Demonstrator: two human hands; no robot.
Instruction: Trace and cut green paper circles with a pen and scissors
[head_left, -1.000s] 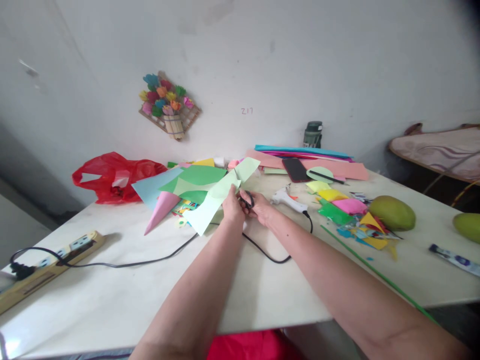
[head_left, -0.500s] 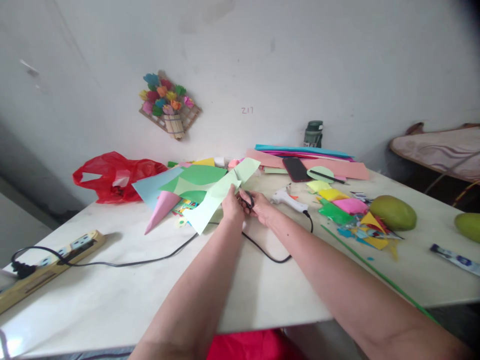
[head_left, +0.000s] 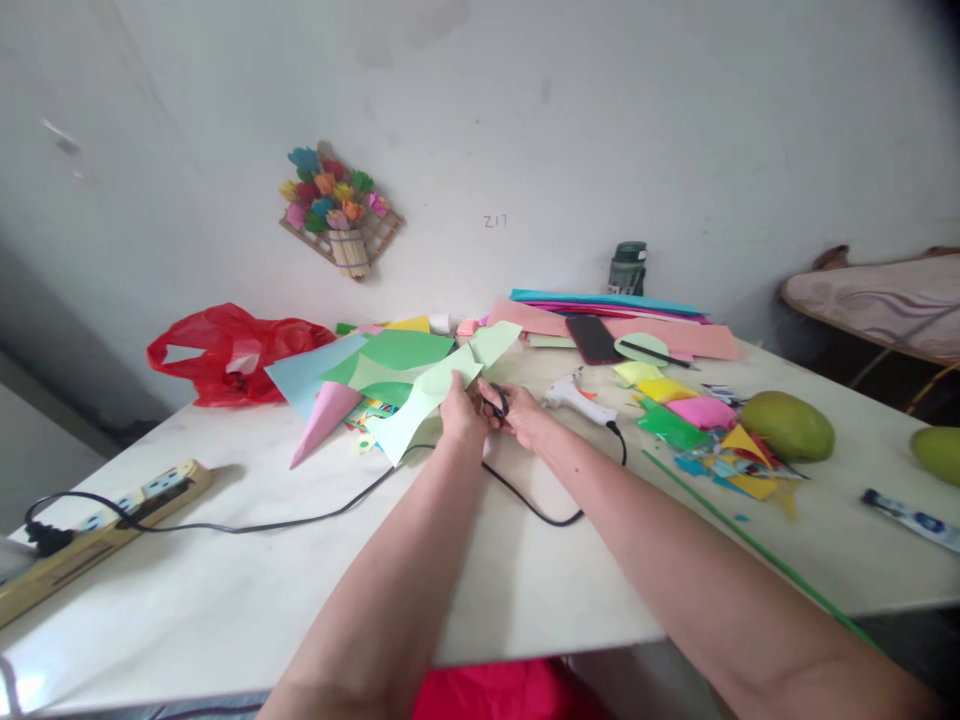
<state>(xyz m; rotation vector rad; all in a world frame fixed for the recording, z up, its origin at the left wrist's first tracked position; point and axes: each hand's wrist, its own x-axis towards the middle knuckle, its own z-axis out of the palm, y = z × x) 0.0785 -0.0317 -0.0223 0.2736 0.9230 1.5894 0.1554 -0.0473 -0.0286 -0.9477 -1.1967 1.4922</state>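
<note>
- Paper, pale green (head_left: 409,420), lies in the left hand (head_left: 463,410), thumb on top near its lower edge and fingers curled beneath; its ends reach out to the left and away from the hand.
- Scissors (head_left: 503,402) sit in the right hand (head_left: 517,412), just beside the left; that hand is mostly closed, fingers wrapped about the dark handles. How far the blades stand apart cannot be told.
- The sheet should be very light and fairly stiff, yet quick to crease or tear at its narrow parts. A flat pinch close to where the blades work would steady it; gripping a far tip would let it flap.
- The scissors are probably rigid and a little heavier, best taken by the loops.
- Left of the left hand, well apart, a crumpled red plastic bag (head_left: 202,345) slumps; something pale shows at it, too unclear to name.
- Nearer that hand, a pink paper cone (head_left: 327,418) lies on its side; its inside is hidden.
- Up on the wall, beyond and left of both hands, a stick-built vase (head_left: 349,252) holds many-coloured flowers (head_left: 325,184).
- Beyond the right hand and to its right stands a dark bottle (head_left: 627,270), capped, contents unseen.
</note>
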